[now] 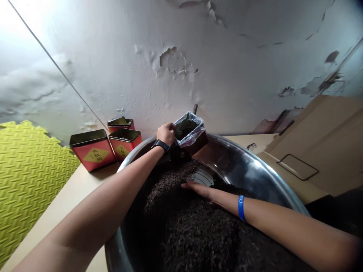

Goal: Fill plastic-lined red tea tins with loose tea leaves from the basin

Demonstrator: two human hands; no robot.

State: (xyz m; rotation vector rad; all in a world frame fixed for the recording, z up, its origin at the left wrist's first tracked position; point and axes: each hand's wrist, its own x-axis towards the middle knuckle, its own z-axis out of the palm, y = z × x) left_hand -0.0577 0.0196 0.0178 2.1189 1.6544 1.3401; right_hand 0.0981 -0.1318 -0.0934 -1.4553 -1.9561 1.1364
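As the left hand (165,135) closes on it, a small dark red tin (200,142) lined with a clear plastic bag (195,122) sits tilted just over the far rim of a wide stainless steel basin (241,166), its mouth tipped back toward the person. Dark leaves (183,129) show inside the bag. From where I stand, the tilt looks deliberate: held low at the rim, the open mouth stays over the basin, so a stray leaf would likely drop back in rather than onto the counter. The left fingers (171,127) curl firmly round the tin's edge and the bag together. The right hand (202,190) has a different job: its fingers (188,184) lie open and spread, gripping nothing, pressed flat against a heap of loose, dark tea leaves (198,234) that fills most of the basin. A black watch (160,145) sits on the left wrist, a blue band (241,208) on the right. Further out, three red tins (93,150) with yellow diamond labels stand together on the counter (70,192), within easy reach, beside a yellow-green foam mat (28,177) and below a peeling wall (172,60).
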